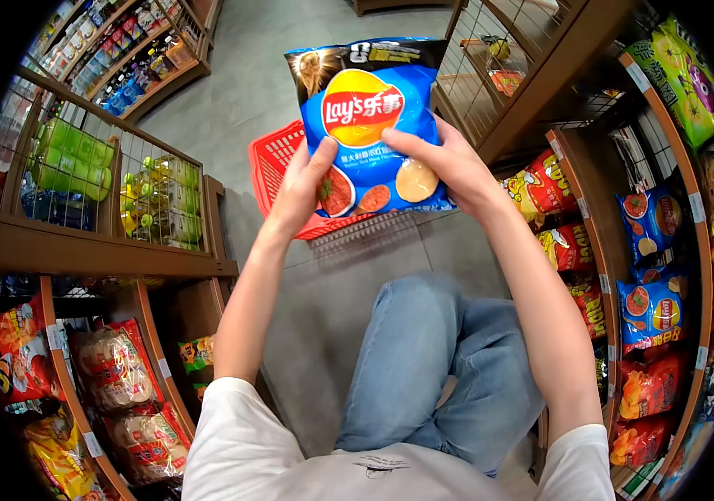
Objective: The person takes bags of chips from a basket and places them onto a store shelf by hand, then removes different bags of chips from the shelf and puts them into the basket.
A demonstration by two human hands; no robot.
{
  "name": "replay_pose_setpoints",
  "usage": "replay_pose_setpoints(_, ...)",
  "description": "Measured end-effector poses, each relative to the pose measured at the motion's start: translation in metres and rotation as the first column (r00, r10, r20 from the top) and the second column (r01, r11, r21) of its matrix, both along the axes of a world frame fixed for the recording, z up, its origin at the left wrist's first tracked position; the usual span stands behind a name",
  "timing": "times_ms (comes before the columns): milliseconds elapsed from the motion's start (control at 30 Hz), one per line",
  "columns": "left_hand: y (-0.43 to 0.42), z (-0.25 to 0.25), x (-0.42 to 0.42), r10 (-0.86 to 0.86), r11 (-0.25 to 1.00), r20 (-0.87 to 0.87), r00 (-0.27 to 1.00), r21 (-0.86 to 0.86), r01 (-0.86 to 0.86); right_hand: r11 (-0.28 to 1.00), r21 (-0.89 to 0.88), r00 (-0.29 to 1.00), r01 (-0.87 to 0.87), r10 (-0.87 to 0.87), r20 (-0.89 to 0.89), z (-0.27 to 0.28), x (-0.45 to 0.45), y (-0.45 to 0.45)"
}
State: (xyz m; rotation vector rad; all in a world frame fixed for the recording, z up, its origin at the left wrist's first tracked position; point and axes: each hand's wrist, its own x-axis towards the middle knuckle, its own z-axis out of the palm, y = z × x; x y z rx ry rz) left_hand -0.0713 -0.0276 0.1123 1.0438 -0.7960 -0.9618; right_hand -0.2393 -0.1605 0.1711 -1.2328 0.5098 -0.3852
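Note:
A blue Lay's chip bag (365,154) with a black top edge is held upright between my two hands, its printed front facing me. My left hand (300,185) grips the bag's left side, thumb on the front. On the right side my right hand (449,163) holds it the same way, its thumb lying just under the yellow and red logo. Fingers of both hands are partly hidden behind the bag. Behind and below the bag, a red plastic basket (265,159) rests on the grey floor, partly covered by it.
Shelves on the right hold red chip bags (541,185), blue chip bags (651,313) and a green bag (695,83). Packaged snacks (116,363) fill the left shelves, below caged bottles (161,200). My bent knees (424,351) are in front of me.

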Motion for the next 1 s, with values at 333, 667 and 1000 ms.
replay_pose_setpoints(333,-0.011,0.021,-0.039,0.024,0.969,-0.181,0.983,0.247,0.021,0.96,0.263,0.991,0.1,-0.072,-0.115,-0.014,-0.018,-0.011)
replay_pose_setpoints(667,-0.017,0.009,-0.04,0.04,0.998,0.055,0.998,0.038,-0.042,0.992,0.048,0.981,0.121,-0.112,-0.157,-0.004,-0.035,-0.012)
replay_pose_setpoints(1000,-0.071,-0.026,-0.122,-0.13,0.988,0.004,0.992,0.083,0.129,0.9,-0.434,0.565,-0.03,-0.343,-0.75,0.011,-0.117,-0.025)
